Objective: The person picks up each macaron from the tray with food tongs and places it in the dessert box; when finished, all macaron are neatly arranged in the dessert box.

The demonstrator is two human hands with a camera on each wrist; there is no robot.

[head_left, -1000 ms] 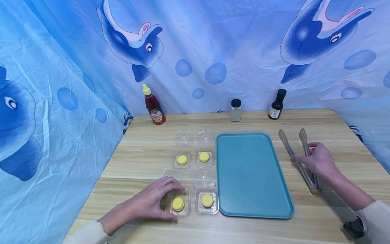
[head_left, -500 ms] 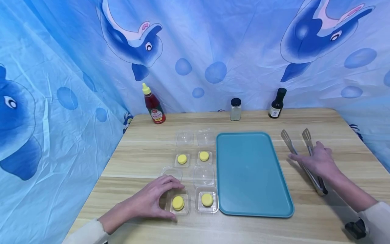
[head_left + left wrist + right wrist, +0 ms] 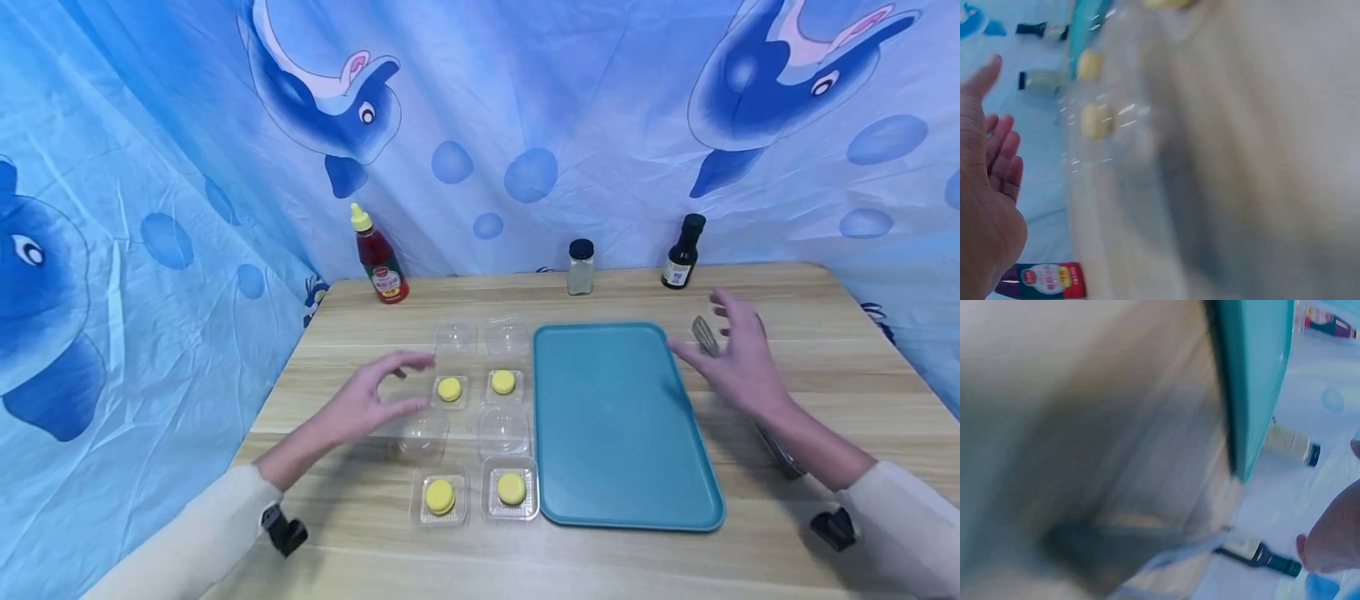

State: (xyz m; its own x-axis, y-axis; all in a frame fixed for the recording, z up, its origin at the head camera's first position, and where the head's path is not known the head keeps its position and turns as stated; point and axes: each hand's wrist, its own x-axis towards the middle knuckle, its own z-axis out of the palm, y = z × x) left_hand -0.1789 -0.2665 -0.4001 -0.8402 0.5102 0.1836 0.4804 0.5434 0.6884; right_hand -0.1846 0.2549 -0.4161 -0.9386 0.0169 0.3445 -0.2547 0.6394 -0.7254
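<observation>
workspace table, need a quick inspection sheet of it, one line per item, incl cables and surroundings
Surface: wood-grain table, no spills visible.
Job's things: four open clear plastic containers, each holding a yellow macaron; teal tray right of them; metal tongs, partly hidden.
Clutter: red sauce bottle, black-capped jar, dark bottle, all upright at the back edge.
Hands: left hand near the back-left container, right hand in front of the tongs; both hold nothing.
Cables: nothing seen.
Surroundings: blue dolphin-print fabric behind and left.

The left hand [image 3: 365,402] leaves the front-left box [image 3: 460,512], the right hand [image 3: 738,362] the tongs [image 3: 782,456], nearing the desk's [image 3: 375,554] far edge.
</observation>
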